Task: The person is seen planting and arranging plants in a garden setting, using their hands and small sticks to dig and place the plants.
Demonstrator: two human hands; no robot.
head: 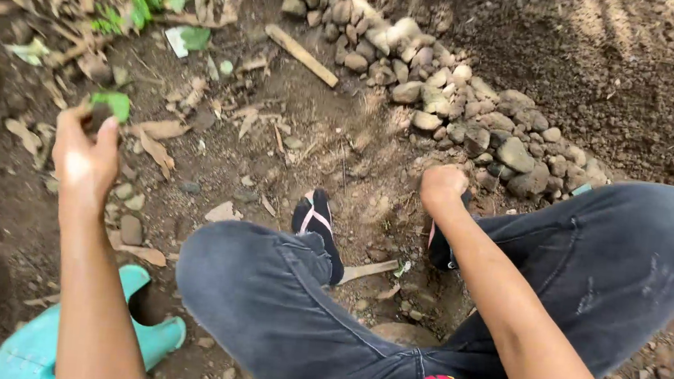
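Observation:
I am crouched over bare soil, with my knees in dark jeans (278, 291) filling the lower view. My left hand (83, 153) is raised at the left with its fingers pinched on a small dark clump with a green leaf (110, 103). My right hand (442, 187) is curled into a fist and pressed down on the soil beside a row of grey stones (444, 101); whether it holds anything cannot be seen. My foot in a black sandal (319, 225) rests on the dirt between the hands.
A teal plastic watering can (76, 337) lies at the lower left. Dry leaves and green sprouts (149, 6) litter the upper left. A short wooden stick (300, 54) lies near the stones. Dark loose soil (612, 68) lies beyond the stone row.

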